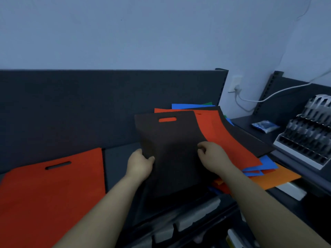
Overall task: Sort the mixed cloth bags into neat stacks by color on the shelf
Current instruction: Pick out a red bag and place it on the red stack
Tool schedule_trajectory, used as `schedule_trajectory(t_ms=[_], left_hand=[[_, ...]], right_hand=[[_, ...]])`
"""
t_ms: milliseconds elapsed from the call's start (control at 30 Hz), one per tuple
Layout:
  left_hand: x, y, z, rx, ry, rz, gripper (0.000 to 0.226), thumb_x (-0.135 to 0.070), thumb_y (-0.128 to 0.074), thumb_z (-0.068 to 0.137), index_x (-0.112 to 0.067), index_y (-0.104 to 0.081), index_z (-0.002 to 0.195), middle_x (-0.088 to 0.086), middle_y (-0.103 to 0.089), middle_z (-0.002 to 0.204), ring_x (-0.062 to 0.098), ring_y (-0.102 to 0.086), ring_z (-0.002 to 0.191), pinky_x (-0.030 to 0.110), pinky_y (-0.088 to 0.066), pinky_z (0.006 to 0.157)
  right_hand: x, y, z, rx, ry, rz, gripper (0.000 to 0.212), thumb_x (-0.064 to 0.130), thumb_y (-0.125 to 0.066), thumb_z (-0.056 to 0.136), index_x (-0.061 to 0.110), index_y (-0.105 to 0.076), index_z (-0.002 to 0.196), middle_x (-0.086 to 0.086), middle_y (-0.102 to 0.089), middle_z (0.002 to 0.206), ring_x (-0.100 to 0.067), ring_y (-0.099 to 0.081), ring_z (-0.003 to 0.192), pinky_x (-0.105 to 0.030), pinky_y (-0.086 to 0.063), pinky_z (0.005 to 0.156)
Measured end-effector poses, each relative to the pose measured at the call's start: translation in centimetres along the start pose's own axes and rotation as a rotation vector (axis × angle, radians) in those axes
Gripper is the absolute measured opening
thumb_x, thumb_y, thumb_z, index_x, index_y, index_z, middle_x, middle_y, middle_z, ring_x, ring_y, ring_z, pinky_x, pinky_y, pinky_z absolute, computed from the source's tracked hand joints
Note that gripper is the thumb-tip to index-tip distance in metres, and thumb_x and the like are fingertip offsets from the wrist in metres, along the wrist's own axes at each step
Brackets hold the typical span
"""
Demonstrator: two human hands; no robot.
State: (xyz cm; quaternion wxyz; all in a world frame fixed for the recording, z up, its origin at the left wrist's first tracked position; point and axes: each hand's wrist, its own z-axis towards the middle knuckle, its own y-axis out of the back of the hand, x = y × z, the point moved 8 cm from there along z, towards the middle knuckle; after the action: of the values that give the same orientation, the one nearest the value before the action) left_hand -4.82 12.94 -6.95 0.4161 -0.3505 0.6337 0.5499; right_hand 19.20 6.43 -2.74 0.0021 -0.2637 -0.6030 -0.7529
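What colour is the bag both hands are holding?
The bag is black, clearest in the head view.

Dim, bluish, soft light; edges bow, lower corners blur, perhaps from motion.

Bare shelf (121, 158) between bag piles

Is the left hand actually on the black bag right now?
Touching. The head view shows the left hand gripping the left edge of the black bag, thumb over the cloth.
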Motion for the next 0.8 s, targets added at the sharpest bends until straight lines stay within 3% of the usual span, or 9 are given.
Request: schedule_trajectory(t_ms=[67,233,433,567,667,733,800], left_hand=[[-0.3,1.0,-0.1,-0.080,-0.029,0.052,0.020,-0.015,-0.053,0.096,-0.006,-0.057,0.113,0.005,-0.061,0.111,0.016,-0.054,0.091,0.023,-0.042,0.077],[0.3,5.6,-0.1,-0.306,-0.002,0.171,0.010,-0.005,-0.047,0.091,-0.007,-0.050,0.100,0.018,-0.062,0.109,0.031,-0.058,0.096,0.032,-0.043,0.077],[2.4,9.5,-0.8,-0.373,0.127,0.321,0.012,-0.007,-0.045,0.087,-0.008,-0.047,0.099,0.020,-0.061,0.110,0.039,-0.058,0.103,0.038,-0.042,0.080],[3.4,11.2,-1.6,-0.389,0.167,0.375,0.015,-0.007,-0.045,0.086,-0.009,-0.048,0.101,0.018,-0.061,0.109,0.038,-0.058,0.102,0.037,-0.041,0.078],[4.1,12.4,-2.2,-0.423,0.208,0.366,0.019,-0.007,-0.043,0.086,-0.007,-0.048,0.105,0.018,-0.061,0.109,0.038,-0.058,0.100,0.037,-0.042,0.078],[4.5,13.1,-2.7,-0.454,0.232,0.350,0.021,-0.007,-0.043,0.086,-0.007,-0.047,0.107,0.019,-0.060,0.110,0.039,-0.058,0.101,0.040,-0.043,0.081],[4.8,14.0,-3.3,-0.483,0.255,0.356,0.023,-0.007,-0.042,0.086,-0.007,-0.047,0.109,0.020,-0.060,0.110,0.039,-0.057,0.100,0.040,-0.042,0.080]], right_hand=[[-0.1,-0.1,0.5,-0.007,0.027,0.018,0.040,0.020,-0.044,0.097,0.011,-0.051,0.135,-0.013,-0.053,0.131,-0.030,-0.050,0.121,-0.039,-0.042,0.101],[-0.4,-1.2,1.6,0.069,0.044,-0.096,0.043,0.024,-0.037,0.099,0.006,-0.036,0.139,-0.020,-0.054,0.128,-0.038,-0.050,0.117,-0.043,-0.042,0.096],[-1.6,-1.0,2.3,0.101,0.045,-0.275,0.030,0.033,-0.038,0.098,0.012,-0.049,0.116,-0.012,-0.057,0.120,-0.030,-0.053,0.113,-0.040,-0.040,0.092],[-1.4,0.3,2.7,0.058,0.020,-0.335,0.021,0.025,-0.040,0.096,0.013,-0.053,0.109,-0.011,-0.060,0.121,-0.030,-0.054,0.113,-0.039,-0.038,0.096],[1.2,-1.4,2.3,0.119,0.151,-0.211,0.042,0.036,-0.048,0.094,0.013,-0.053,0.129,-0.010,-0.052,0.137,-0.028,-0.048,0.126,-0.038,-0.039,0.103],[1.9,-3.3,1.3,0.208,0.207,-0.196,0.061,0.051,-0.049,0.091,0.020,-0.042,0.143,-0.004,-0.037,0.152,-0.021,-0.034,0.139,-0.040,-0.027,0.114],[1.0,-3.5,1.2,0.192,0.205,-0.228,0.065,0.054,-0.047,0.089,0.024,-0.037,0.146,0.000,-0.029,0.156,-0.017,-0.025,0.144,-0.042,-0.017,0.118]])
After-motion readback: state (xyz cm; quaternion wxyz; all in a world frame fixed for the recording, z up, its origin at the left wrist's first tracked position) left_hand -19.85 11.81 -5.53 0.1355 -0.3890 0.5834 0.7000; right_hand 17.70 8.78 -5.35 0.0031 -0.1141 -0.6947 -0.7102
